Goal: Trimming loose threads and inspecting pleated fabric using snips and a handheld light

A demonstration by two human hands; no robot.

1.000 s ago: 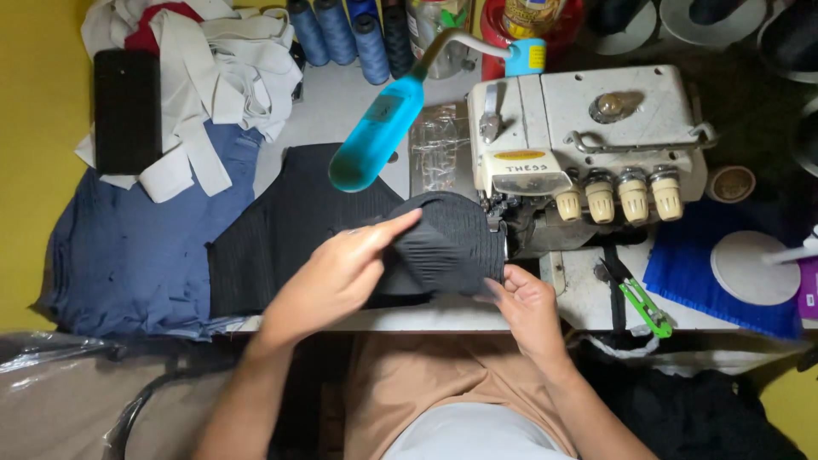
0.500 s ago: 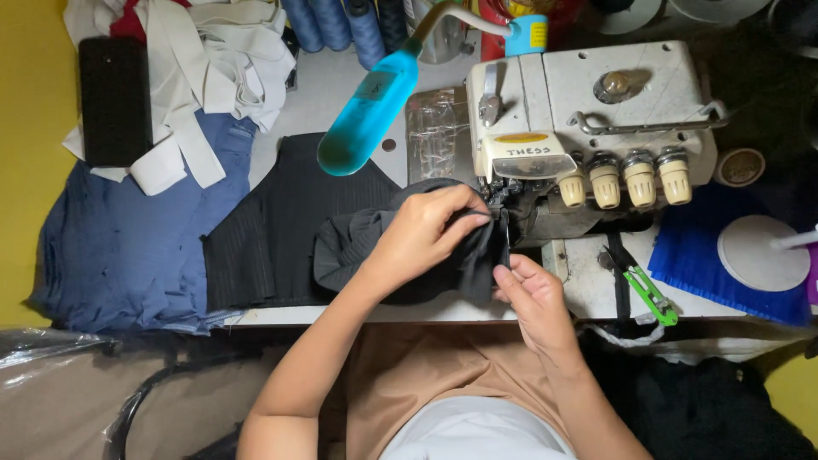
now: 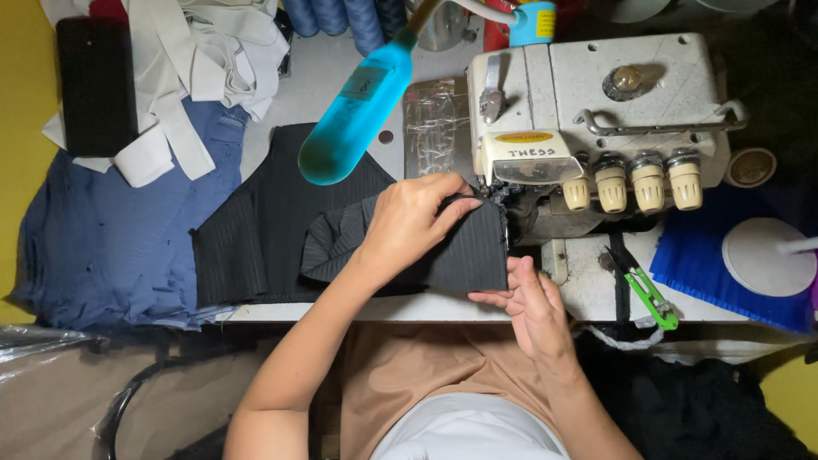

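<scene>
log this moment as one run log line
left hand: pressing black fabric piece at sewing machine | right hand: holding fabric's near edge
</scene>
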